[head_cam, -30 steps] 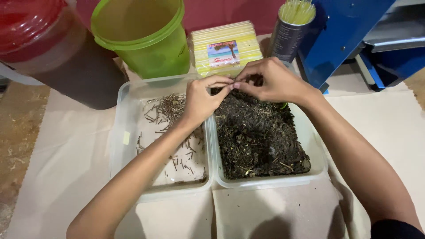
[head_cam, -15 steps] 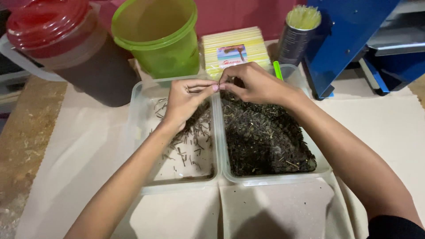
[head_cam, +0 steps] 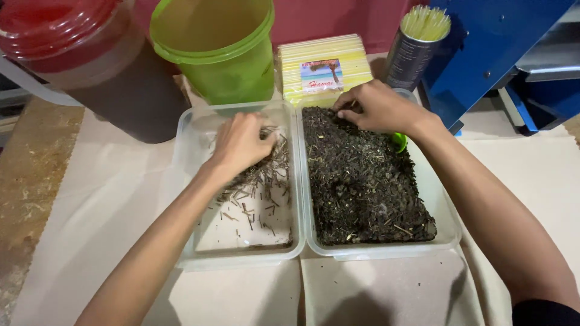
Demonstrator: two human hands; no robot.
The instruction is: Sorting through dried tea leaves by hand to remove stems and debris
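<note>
Clear left tub point(head_cam: 187, 130): left hand point(head_cam: 240, 143) fingers curled, grip unclear | right hand point(head_cam: 376, 107) pinching leaf mix point(head_cam: 362, 181), far edge.

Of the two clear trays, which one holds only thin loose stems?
The left clear tray, under the left hand. The right tray is filled with dark leaf mix instead.
</note>
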